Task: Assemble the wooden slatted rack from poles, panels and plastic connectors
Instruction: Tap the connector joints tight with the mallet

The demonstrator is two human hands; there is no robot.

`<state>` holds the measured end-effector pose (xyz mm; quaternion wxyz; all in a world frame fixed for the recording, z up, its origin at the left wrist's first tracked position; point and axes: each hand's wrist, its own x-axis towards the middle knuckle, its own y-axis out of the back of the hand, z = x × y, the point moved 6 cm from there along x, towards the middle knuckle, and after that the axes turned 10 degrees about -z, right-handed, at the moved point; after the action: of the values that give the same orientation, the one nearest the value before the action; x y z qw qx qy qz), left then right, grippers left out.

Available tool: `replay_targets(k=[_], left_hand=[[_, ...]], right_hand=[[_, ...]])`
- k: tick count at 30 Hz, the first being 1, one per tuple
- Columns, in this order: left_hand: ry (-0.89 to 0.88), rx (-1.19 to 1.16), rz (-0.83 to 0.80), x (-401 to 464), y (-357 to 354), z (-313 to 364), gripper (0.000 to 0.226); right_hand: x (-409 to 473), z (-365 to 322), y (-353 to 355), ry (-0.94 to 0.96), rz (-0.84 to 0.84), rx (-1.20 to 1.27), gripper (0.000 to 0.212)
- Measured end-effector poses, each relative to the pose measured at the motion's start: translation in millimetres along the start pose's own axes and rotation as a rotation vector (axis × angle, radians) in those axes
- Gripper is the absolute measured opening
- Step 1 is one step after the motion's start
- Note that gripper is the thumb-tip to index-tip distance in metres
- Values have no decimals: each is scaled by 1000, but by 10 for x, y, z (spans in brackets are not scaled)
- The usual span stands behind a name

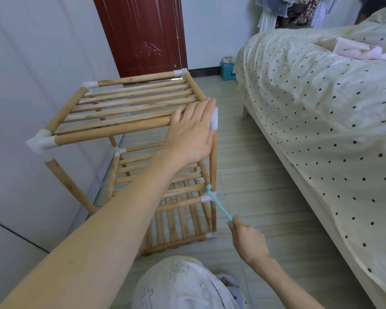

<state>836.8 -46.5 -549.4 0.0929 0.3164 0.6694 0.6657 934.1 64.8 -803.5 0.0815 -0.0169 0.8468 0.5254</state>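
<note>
**Rack upright, your left hand flat on top, your right tapping low**

At three o'clock, the bed (321, 112) fills the right side, under a cream spotted cover with a pink cloth (363, 52) lying on it near the top edge. At twelve o'clock stands the dark red door (143, 34), with clothes (299, 10) hanging at one o'clock. The floor (254, 166) is pale tile.

The rack (129, 108) stands upright at ten o'clock from centre, close to the white wall on your left, between wall and bed. It has three slatted tiers: the top panel (132, 101), a middle one and a bottom one near the floor, all joined by round poles and white connectors at the corners. Nothing rests on any tier that you can see.

Your left hand (193, 132) lies flat, fingers straight, palm down on the top tier's near right corner, its fingertips touching the white connector (214, 118) there. The pole (213, 166) drops from that corner.

Your right hand (249, 239), at five o'clock, is curled round the handle of a small blue mallet (218, 205). The mallet's head touches the middle-tier connector (206, 198) on the near right pole.

At one o'clock, a blue box (227, 73) sits on the floor by the bed's foot; a pale thing lies on top of it, too small to make out.
</note>
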Motion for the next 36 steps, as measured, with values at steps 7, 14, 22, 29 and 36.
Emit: replay_targets(k=[7, 14, 22, 29, 36], left_hand=[[-53, 101, 97, -321, -104, 13, 71], [93, -99, -300, -1010, -1250, -161, 66], [305, -169, -606, -1316, -2232, -514, 54], [306, -96, -458, -1216, -2436, -579, 52], [311, -108, -368, -1069, -2529, -669, 45]], right_hand=[[-179, 323, -237, -35, -202, 61, 20], [-219, 627, -382, -187, -172, 315, 23], [-118, 911, -735, -402, -134, 584, 33], [298, 1056, -1175, -492, -494, 615, 28], [667, 1511, -1298, -841, 231, 987, 14]])
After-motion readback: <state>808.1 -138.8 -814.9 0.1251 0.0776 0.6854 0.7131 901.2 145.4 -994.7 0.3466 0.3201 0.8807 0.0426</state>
